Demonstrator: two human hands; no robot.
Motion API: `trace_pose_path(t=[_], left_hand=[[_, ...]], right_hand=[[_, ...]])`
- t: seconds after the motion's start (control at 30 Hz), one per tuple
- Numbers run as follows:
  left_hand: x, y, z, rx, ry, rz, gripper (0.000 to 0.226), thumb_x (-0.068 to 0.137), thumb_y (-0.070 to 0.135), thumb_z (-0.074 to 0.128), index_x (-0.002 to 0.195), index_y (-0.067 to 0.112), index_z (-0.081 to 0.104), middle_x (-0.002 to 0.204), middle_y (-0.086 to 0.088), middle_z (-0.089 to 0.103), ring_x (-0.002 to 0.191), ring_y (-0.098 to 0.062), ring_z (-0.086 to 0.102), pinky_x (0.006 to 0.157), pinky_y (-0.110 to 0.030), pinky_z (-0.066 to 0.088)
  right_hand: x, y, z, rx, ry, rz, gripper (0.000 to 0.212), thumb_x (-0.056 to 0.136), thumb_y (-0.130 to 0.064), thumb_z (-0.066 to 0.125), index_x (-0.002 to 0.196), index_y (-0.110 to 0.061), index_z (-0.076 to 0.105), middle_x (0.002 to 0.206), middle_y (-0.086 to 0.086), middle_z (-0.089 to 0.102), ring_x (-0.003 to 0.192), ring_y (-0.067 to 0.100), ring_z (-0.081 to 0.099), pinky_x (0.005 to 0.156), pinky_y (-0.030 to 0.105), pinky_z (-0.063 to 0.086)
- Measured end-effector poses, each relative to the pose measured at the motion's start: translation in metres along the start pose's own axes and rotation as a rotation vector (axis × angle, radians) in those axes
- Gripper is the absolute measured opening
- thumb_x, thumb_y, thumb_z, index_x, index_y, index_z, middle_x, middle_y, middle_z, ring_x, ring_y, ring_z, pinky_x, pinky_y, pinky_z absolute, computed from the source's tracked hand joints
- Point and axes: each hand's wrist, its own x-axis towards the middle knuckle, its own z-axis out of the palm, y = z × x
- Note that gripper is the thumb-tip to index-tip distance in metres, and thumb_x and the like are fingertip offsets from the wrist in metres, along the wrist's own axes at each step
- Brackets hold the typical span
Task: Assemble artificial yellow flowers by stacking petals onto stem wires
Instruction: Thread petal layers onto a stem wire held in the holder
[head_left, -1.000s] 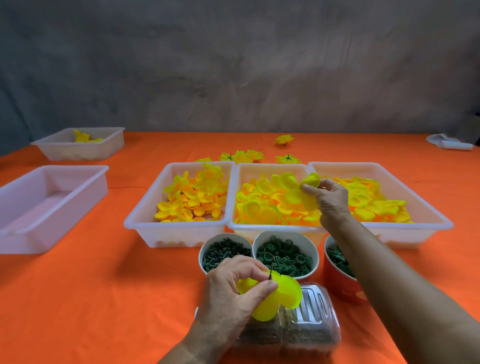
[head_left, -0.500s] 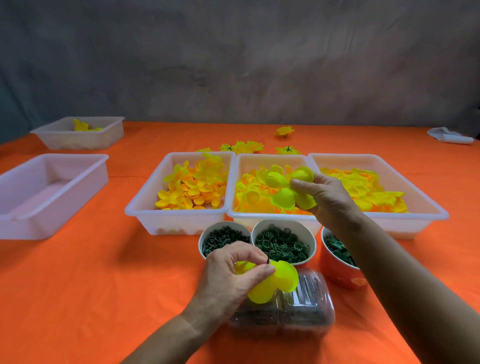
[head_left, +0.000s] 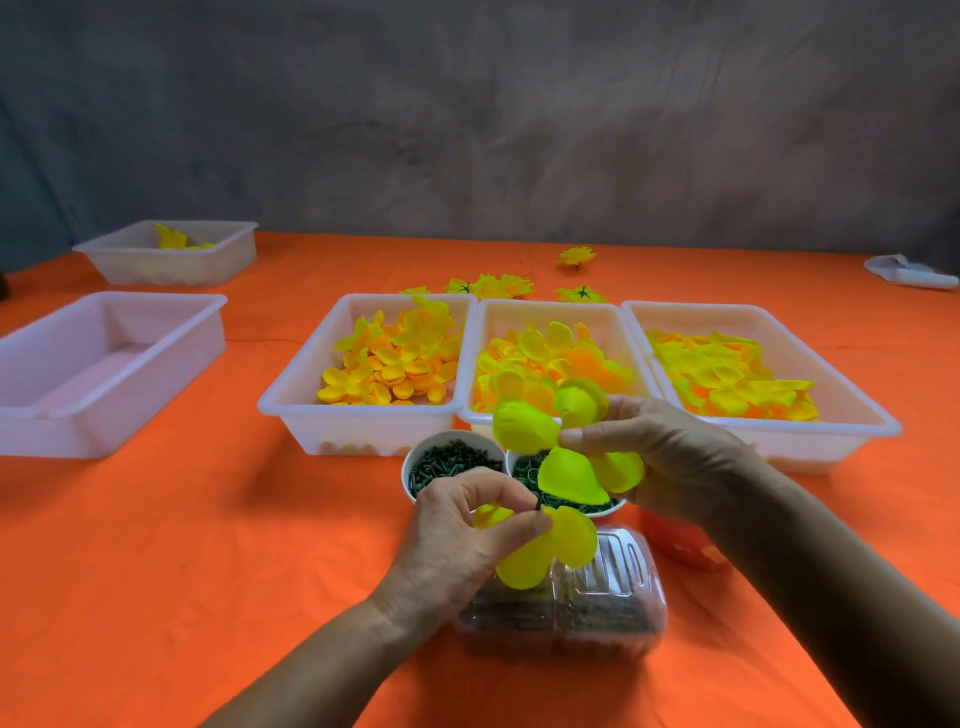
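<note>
Left hand (head_left: 457, 540): fingers curled, thumb and forefinger pinched together, forearm entering from the near bench edge. Right hand (head_left: 670, 457): higher, just beyond, thumb and fingers pinched, forearm extending from the near right corner.

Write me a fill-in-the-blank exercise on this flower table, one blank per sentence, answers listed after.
1. The right hand pinches a petal layer whose colour is ____.
2. The left hand holds a partly built flower above a clear ____ box.
3. The cloth on the table is ____.
4. The number of side-by-side trays holding petals is ____.

Answers: yellow; plastic; orange; three
</note>
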Motion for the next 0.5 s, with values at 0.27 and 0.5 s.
trace_pose_path(t=[0.27,0.5], left_hand=[[-0.001,0.001,-0.001,0.019,-0.003,-0.015,0.03,0.058,0.042,0.078,0.071,0.015,0.072,0.083,-0.003,0.072,0.082,-0.027,0.067,0.082,-0.057,0.051],[0.0,-0.002,-0.001,0.097,0.021,0.021,0.019,0.071,0.013,0.081,0.064,0.027,0.07,0.081,0.01,0.07,0.086,-0.013,0.066,0.084,-0.043,0.052]], right_hand=[[-0.005,0.0,0.005,-0.036,-0.038,0.041,0.021,0.057,-0.001,0.068,0.077,-0.006,0.069,0.075,0.012,0.071,0.062,0.022,0.069,0.055,0.029,0.056],[-0.013,-0.013,0.004,0.026,0.025,-0.003,0.017,0.052,-0.008,0.068,0.066,-0.014,0.074,0.064,0.001,0.069,0.051,0.011,0.065,0.042,0.02,0.049]])
